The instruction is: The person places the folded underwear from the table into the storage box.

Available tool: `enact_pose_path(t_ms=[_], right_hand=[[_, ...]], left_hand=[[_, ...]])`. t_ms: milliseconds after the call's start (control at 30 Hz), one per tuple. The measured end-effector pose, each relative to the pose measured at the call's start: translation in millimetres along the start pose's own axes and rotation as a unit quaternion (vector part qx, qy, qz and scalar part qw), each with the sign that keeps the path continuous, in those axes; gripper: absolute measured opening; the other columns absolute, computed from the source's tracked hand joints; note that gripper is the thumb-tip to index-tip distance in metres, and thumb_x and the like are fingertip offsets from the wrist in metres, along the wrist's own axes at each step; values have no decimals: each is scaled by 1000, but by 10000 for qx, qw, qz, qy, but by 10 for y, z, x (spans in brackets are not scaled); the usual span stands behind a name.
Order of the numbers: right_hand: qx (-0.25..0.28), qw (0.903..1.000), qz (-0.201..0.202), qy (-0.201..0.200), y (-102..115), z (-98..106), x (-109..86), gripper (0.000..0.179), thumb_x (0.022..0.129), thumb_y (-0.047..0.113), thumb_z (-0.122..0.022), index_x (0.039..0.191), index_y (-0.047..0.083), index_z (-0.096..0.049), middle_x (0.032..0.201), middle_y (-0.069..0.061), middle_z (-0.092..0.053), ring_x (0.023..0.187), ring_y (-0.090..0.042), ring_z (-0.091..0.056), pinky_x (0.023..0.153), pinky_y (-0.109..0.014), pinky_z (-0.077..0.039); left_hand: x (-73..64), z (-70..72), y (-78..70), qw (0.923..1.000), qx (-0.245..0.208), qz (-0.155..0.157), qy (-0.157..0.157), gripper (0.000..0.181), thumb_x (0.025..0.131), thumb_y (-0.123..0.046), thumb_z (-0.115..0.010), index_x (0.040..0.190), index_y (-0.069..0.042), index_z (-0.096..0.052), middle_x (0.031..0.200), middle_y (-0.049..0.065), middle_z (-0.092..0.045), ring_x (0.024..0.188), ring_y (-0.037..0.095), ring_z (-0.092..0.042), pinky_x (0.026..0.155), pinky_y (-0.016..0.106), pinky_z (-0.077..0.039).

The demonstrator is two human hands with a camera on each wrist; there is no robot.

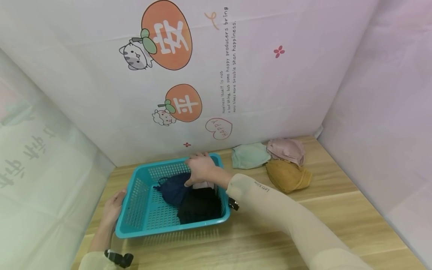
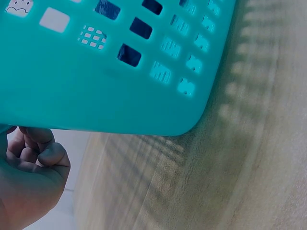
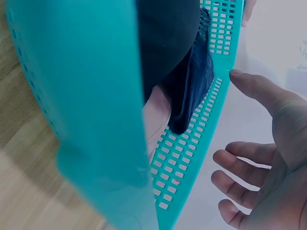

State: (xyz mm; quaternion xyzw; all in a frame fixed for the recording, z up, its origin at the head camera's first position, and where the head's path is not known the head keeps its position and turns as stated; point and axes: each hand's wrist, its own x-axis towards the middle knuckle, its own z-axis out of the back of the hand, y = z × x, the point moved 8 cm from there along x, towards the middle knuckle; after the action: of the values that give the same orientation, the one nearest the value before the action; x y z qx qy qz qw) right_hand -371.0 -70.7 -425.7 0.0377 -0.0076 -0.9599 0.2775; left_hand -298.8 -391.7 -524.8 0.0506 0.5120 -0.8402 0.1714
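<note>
A teal plastic basket (image 1: 148, 232) with perforated sides is at the left of the table. My left hand (image 1: 114, 206) grips its left rim; in the left wrist view the fingers (image 2: 41, 151) curl at the basket's edge. My right hand (image 1: 202, 169) is over the far right part of the basket, its fingers loosely spread near the rim in the right wrist view, with nothing held. Inside lie a navy cloth garment (image 1: 173, 189), a black one (image 1: 200, 206) and a pale pink one (image 1: 203, 185), partly hidden beneath my right hand.
Right of the basket, a mint garment (image 1: 250, 155), a pink bra (image 1: 287, 150) and a mustard bra (image 1: 287, 176) lie together on the wooden table (image 1: 337, 213). A white printed sheet (image 1: 256, 93) stands behind, with pale sheets on both sides.
</note>
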Motion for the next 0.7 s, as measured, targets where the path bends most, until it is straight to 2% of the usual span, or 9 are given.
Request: enact_pose_path(t_ms=[167, 300, 433, 567, 700], right_hand=[[56, 10000, -13, 75, -46, -19, -22, 81, 79, 66, -74, 147, 29, -50, 149, 2, -52, 142, -26, -42, 118, -52, -33], [157, 9998, -71, 79, -108, -14, -60, 77, 80, 65, -74, 145, 31, -51, 146, 5, -56, 137, -25, -48, 115, -50, -38], [391, 9992, 6, -67, -183, -4, -95, 69, 82, 59, -75, 142, 30, -56, 132, 5, -66, 117, -20, -62, 99, -42, -51], [655, 9976, 154, -163, -249, -13, -137, 62, 84, 52, -76, 137, 24, -60, 117, 4, -72, 96, -14, -67, 82, -33, -55], [776, 9965, 192, -227, -313, -23, -185, 57, 85, 48, -76, 133, 21, -63, 115, 3, -72, 95, -13, -66, 83, -33, -55]], left_hand=[[1, -14, 10, 10000, 8, -5, 55, 82, 98, -70, -28, 158, -14, -30, 150, 19, -45, 96, 3, -58, 79, 25, -54], [3, -17, 18, 10000, -2, 4, 28, 83, 98, -71, -29, 157, -13, -31, 148, 18, -47, 95, 3, -58, 78, 25, -54], [7, -11, 13, 10000, -39, 7, -30, 82, 98, -70, -30, 156, -12, -33, 139, 15, -53, 92, 4, -60, 77, 27, -54], [7, -4, 23, 10000, -39, 62, -65, 84, 97, -72, -31, 156, -11, -34, 137, 14, -54, 93, 3, -59, 78, 26, -54], [-4, -9, 28, 9999, -33, 98, -39, 85, 96, -73, -29, 157, -13, -32, 148, 18, -47, 95, 2, -57, 79, 24, -53]])
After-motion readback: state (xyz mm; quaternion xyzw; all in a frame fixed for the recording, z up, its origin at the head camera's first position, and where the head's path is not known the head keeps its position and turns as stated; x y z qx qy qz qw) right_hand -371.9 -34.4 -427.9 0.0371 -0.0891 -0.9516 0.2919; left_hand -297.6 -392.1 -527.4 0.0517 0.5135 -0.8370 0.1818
